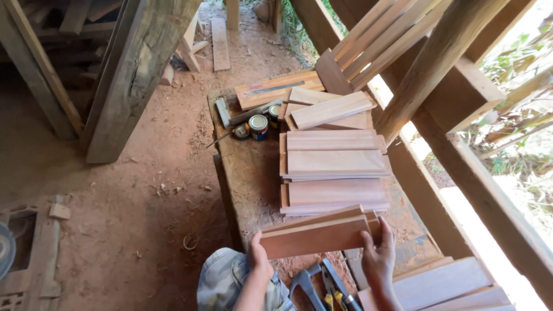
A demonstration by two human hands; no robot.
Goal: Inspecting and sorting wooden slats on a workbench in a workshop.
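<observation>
**A:** An open-sided timber shed with a red dirt floor (144,190): a rough, dusty wooden workbench (247,173) runs alongside a rail of heavy beams. What lies at the left of it?

**B:** Small round tins with pale lids (258,126) near the far end, beside stacks of flat reddish-brown cut boards (334,167) down the middle.

**A:** And the hands?

**B:** The left hand (258,257) clasps the left end of a short reddish wooden plank (317,237), held on edge over the bench's near end; the right hand (379,253) grips its right end, fingers curled over the top.

**A:** The risk?

**B:** Likely a slip. More planks lean just behind it, and a nudge could topple them onto the metal hand tools with yellow-and-black grips (328,288) below, or pinch a finger.
</observation>
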